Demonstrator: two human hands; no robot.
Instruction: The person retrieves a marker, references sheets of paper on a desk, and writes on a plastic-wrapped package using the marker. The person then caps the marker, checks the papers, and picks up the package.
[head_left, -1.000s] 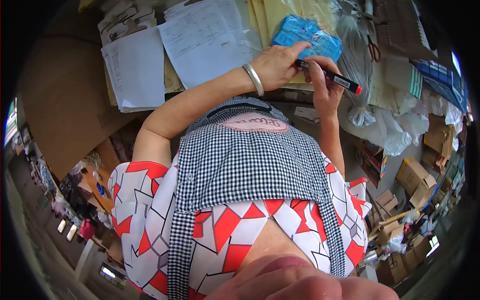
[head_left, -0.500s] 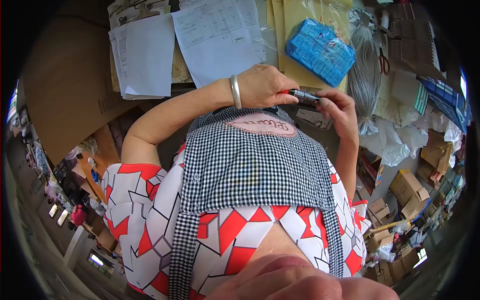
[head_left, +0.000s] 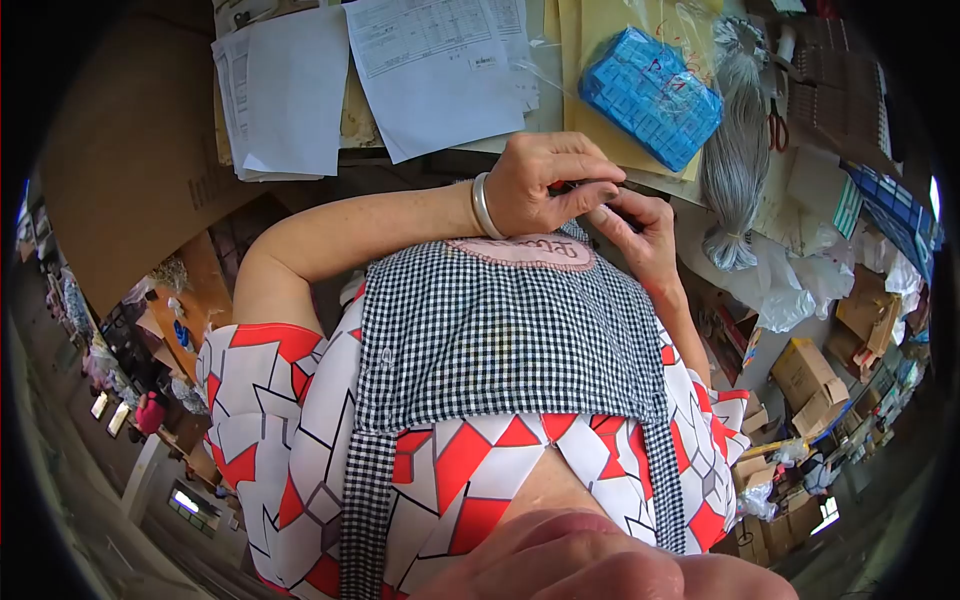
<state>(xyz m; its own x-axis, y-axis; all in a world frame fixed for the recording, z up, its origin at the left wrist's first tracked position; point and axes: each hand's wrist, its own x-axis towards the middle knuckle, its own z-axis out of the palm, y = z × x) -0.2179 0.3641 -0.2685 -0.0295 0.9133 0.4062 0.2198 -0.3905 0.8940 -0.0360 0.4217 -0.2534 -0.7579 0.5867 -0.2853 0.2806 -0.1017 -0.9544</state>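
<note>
My left hand (head_left: 540, 185), with a silver bangle on the wrist, is closed at chest height on a pen (head_left: 562, 187). Only a small dark and red bit of the pen shows between thumb and fingers. My right hand (head_left: 648, 232) meets it from the other side, thumb and fingertips close to the left thumb. What the right fingers hold, if anything, is hidden. Both hands are just above the pink name patch (head_left: 520, 252) of the checked apron (head_left: 510, 340), at the near edge of the table.
On the table lie printed sheets (head_left: 430, 80), a white paper stack (head_left: 290, 95), a blue wrapped packet (head_left: 650, 98) on yellow envelopes (head_left: 568, 60), a bundle of grey strands (head_left: 735, 150) and red-handled scissors (head_left: 777, 128). Plastic bags (head_left: 790, 285) and cartons (head_left: 805, 380) are at the right.
The pen, plainly visible between both hands before, is now mostly covered by the fingers. My left hand has turned and shifted right; my right hand has moved left and slightly down, against it.
</note>
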